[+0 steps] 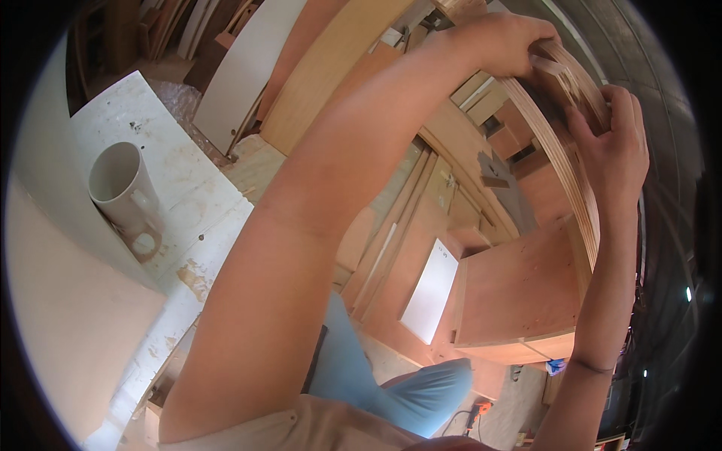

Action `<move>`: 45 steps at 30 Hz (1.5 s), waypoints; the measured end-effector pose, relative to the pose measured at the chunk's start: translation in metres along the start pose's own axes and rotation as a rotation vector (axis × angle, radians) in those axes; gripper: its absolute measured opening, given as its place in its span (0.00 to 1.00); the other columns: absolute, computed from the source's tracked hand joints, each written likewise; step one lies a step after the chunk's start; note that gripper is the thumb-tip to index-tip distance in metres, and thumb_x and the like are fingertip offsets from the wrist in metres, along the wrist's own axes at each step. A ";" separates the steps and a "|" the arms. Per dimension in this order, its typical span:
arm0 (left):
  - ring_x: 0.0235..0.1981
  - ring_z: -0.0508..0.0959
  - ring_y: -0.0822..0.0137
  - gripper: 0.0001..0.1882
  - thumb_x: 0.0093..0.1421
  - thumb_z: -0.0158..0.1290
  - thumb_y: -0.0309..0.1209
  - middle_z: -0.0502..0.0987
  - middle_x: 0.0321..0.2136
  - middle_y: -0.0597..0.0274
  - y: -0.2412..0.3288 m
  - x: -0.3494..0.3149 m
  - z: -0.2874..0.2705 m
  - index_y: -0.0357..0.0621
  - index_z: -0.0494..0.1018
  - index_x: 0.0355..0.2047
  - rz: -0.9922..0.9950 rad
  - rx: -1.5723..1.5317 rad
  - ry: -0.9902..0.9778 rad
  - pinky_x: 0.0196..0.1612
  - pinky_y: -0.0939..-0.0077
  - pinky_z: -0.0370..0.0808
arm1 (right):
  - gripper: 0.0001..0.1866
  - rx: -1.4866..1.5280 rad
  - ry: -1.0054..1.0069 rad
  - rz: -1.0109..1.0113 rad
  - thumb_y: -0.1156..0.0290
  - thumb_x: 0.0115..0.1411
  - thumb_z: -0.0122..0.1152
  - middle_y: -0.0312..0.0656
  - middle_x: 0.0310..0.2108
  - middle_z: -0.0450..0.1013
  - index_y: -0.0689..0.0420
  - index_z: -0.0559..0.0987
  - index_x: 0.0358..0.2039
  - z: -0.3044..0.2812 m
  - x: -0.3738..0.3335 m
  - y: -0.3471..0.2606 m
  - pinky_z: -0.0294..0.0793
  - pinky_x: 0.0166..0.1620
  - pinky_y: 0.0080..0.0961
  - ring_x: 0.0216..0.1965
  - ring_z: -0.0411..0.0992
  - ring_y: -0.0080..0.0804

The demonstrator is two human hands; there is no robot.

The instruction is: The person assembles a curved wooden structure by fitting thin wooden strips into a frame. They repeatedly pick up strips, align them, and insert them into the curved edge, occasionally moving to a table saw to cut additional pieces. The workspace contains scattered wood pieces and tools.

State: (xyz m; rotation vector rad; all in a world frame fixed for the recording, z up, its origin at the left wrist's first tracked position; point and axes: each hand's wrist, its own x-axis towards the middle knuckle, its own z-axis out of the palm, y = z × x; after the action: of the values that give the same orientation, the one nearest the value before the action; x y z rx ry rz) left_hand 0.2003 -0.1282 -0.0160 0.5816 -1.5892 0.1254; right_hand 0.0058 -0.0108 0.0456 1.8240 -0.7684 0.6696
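Both of my arms reach up to the upper right. My left hand (515,41) is closed over the near end of a short wooden piece (577,83) with layered edges. Fingers and thumb of my right hand (615,143) grip the other end of that piece. It lies along the top of a large plywood panel, whose striped edge (558,146) runs downward between my forearms. My left palm partly hides where the two meet, so I cannot tell whether they are joined.
On my left a white mug (120,180) stands on a worn white tabletop (180,143). Long boards (331,60) lean behind it. Below the panel are a wooden cabinet carcass (519,286), a white sheet (430,292) and an orange corded power tool (480,410) on the floor.
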 end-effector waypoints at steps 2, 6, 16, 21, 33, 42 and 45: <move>0.42 0.84 0.57 0.26 0.49 0.69 0.34 0.84 0.41 0.57 -0.005 0.004 -0.003 0.55 0.78 0.51 -0.005 0.035 -0.041 0.44 0.62 0.80 | 0.19 0.001 -0.004 0.009 0.60 0.55 0.71 0.37 0.42 0.75 0.50 0.77 0.44 0.000 0.001 -0.002 0.77 0.42 0.38 0.41 0.77 0.42; 0.43 0.84 0.56 0.27 0.50 0.68 0.32 0.85 0.41 0.59 0.001 0.005 -0.004 0.56 0.78 0.52 0.016 0.103 -0.025 0.44 0.61 0.80 | 0.19 -0.014 0.013 -0.014 0.61 0.54 0.72 0.37 0.41 0.75 0.51 0.77 0.45 0.001 -0.002 -0.001 0.76 0.42 0.38 0.41 0.77 0.42; 0.45 0.84 0.57 0.27 0.51 0.68 0.34 0.85 0.42 0.61 0.006 -0.004 -0.003 0.57 0.77 0.53 -0.026 0.105 -0.008 0.46 0.61 0.80 | 0.20 0.035 0.036 -0.053 0.63 0.54 0.73 0.38 0.40 0.75 0.51 0.77 0.44 0.000 -0.003 0.000 0.76 0.41 0.37 0.40 0.77 0.40; 0.45 0.84 0.56 0.28 0.51 0.68 0.35 0.84 0.43 0.61 0.002 -0.003 -0.001 0.58 0.77 0.54 0.033 0.124 0.037 0.47 0.60 0.80 | 0.20 0.025 0.031 -0.058 0.63 0.53 0.74 0.38 0.40 0.76 0.52 0.77 0.44 -0.001 -0.002 0.001 0.76 0.40 0.37 0.38 0.77 0.40; 0.45 0.82 0.46 0.21 0.48 0.64 0.22 0.83 0.38 0.45 0.015 -0.010 -0.016 0.43 0.75 0.45 0.088 -0.063 0.036 0.46 0.56 0.78 | 0.20 0.046 0.053 -0.064 0.62 0.54 0.75 0.39 0.39 0.76 0.52 0.77 0.44 0.002 -0.004 0.002 0.76 0.40 0.37 0.36 0.77 0.41; 0.46 0.82 0.46 0.22 0.49 0.66 0.24 0.83 0.40 0.44 0.022 -0.012 -0.023 0.41 0.76 0.46 0.048 -0.073 0.002 0.47 0.57 0.78 | 0.21 0.003 0.080 -0.100 0.58 0.54 0.74 0.38 0.40 0.76 0.52 0.77 0.44 0.005 -0.003 0.005 0.76 0.41 0.38 0.39 0.77 0.43; 0.47 0.82 0.46 0.22 0.50 0.66 0.25 0.83 0.41 0.44 0.021 -0.013 -0.023 0.41 0.76 0.47 0.058 0.007 0.049 0.48 0.57 0.78 | 0.21 -0.033 0.102 -0.106 0.58 0.53 0.74 0.38 0.40 0.76 0.52 0.77 0.44 0.007 -0.002 0.003 0.76 0.40 0.38 0.38 0.77 0.43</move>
State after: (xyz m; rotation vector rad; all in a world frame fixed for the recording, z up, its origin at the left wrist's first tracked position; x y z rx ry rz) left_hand 0.2121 -0.0968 -0.0199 0.5348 -1.5591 0.1872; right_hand 0.0027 -0.0176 0.0432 1.7736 -0.6080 0.6712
